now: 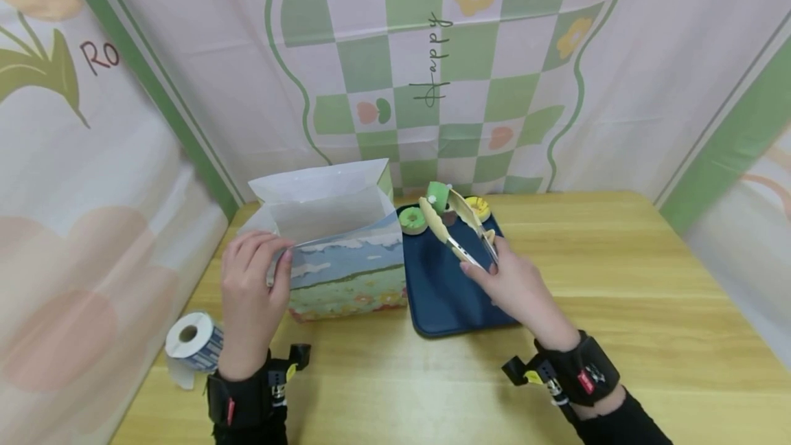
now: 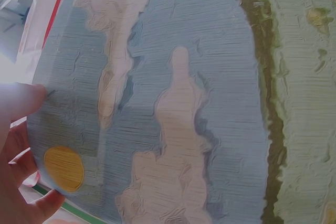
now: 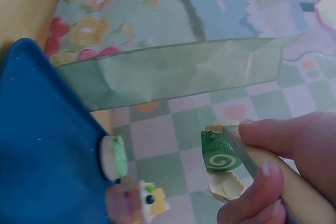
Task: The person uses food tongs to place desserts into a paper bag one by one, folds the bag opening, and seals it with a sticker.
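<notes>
A paper bag (image 1: pixel 346 280) printed with sky and flowers stands at the middle left, its white mouth facing up. My left hand (image 1: pixel 255 287) grips the bag's upper left rim, thumb on one side of the paper in the left wrist view. With my right hand (image 1: pixel 516 287) I hold cream-tipped metal tongs (image 1: pixel 434 220) over the back of a dark blue tray (image 1: pixel 445 301). Between the tong tips is a green Swiss roll (image 3: pixel 220 153) with a white spiral, raised above the tray. A green donut (image 1: pixel 412 220) lies near the tray's back left corner.
A yellow donut (image 1: pixel 478 208) and a small fruit-topped cake (image 3: pixel 140 203) sit toward the back of the tray. On the wooden table (image 1: pixel 618 307), a roll of labels (image 1: pixel 194 342) lies left of my left wrist. Patterned cloth (image 1: pixel 463 88) hangs behind.
</notes>
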`<state>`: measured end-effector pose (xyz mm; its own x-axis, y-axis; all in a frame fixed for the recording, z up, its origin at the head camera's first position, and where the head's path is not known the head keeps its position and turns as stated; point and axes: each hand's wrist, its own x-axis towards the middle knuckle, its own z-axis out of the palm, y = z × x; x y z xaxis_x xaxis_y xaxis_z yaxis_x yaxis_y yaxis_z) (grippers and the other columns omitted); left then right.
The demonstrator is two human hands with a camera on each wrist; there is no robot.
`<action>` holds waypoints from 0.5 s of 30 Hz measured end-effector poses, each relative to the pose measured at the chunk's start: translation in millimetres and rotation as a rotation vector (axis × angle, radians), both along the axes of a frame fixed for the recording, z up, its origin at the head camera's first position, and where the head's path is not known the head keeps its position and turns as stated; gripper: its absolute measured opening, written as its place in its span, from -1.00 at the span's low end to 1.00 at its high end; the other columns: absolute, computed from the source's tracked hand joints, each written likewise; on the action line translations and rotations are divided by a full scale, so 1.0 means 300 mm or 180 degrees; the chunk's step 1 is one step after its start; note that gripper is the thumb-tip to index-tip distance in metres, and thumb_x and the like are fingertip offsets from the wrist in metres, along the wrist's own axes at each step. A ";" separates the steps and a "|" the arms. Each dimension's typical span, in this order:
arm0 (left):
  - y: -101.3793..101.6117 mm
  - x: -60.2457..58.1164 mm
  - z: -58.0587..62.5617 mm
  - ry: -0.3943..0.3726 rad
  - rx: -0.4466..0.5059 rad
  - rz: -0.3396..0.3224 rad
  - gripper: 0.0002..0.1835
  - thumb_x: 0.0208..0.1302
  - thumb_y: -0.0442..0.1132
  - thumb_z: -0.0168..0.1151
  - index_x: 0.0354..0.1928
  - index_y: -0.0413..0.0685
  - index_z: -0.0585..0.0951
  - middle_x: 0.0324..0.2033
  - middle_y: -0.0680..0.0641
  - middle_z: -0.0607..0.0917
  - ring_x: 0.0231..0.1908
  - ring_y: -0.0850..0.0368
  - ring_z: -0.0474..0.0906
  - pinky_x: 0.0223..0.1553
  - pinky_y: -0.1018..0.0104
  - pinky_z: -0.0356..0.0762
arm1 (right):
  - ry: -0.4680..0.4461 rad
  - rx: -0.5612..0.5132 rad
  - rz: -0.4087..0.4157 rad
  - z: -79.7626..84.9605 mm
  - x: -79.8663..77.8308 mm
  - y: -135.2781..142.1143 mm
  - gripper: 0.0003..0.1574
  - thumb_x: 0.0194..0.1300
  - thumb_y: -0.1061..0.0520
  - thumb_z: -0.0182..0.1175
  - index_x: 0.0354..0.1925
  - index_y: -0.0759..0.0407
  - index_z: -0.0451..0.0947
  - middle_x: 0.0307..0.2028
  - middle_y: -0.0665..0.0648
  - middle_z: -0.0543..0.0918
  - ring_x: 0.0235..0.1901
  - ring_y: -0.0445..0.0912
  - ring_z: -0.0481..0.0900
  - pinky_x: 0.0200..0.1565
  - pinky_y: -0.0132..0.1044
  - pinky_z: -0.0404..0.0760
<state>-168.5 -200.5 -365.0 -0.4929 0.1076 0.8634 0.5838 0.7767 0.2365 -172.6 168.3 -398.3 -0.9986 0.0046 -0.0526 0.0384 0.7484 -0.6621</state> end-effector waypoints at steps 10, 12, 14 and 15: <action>0.001 0.004 0.006 0.0007 -0.0001 -0.0013 -0.87 0.32 -0.30 0.22 -0.23 -0.23 0.68 -0.24 -0.21 0.71 0.00 -0.18 0.53 0.21 -0.01 0.34 | 0.0028 0.0004 0.0048 0.094 0.032 0.004 0.06 0.26 -0.44 0.13 0.40 0.19 0.07 -0.49 0.13 0.52 -0.66 -0.12 0.55 -0.61 -0.26 0.50; 0.001 0.004 0.007 0.0013 -0.0005 -0.0011 -0.86 0.32 -0.30 0.22 -0.23 -0.23 0.68 -0.24 -0.21 0.71 0.00 -0.19 0.53 0.20 -0.01 0.35 | 0.0038 0.0012 0.0063 0.112 0.034 0.006 0.06 0.26 -0.46 0.11 0.40 0.17 0.07 -0.49 0.12 0.51 -0.66 -0.11 0.55 -0.61 -0.26 0.48; 0.000 0.004 0.007 0.0015 -0.0007 -0.0010 -0.86 0.32 -0.30 0.22 -0.23 -0.23 0.68 -0.24 -0.21 0.71 0.00 -0.19 0.53 0.20 -0.02 0.35 | 0.0065 0.0018 0.0086 0.129 0.036 0.008 0.05 0.26 -0.47 0.10 0.39 0.15 0.08 -0.50 0.11 0.50 -0.66 -0.11 0.54 -0.61 -0.26 0.47; 0.000 0.004 0.007 0.0015 -0.0006 -0.0010 -0.86 0.31 -0.30 0.22 -0.23 -0.23 0.68 -0.24 -0.21 0.71 0.00 -0.19 0.53 0.20 -0.02 0.35 | 0.0085 0.0013 0.0099 0.138 0.037 0.009 0.03 0.26 -0.47 0.10 0.38 0.14 0.09 -0.50 0.11 0.50 -0.66 -0.11 0.54 -0.62 -0.26 0.47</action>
<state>-167.2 -200.6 -363.0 -0.4885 0.1107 0.8655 0.5873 0.7753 0.2323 -161.5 171.1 -356.9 -0.9993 -0.0263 -0.0260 -0.0026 0.7518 -0.6594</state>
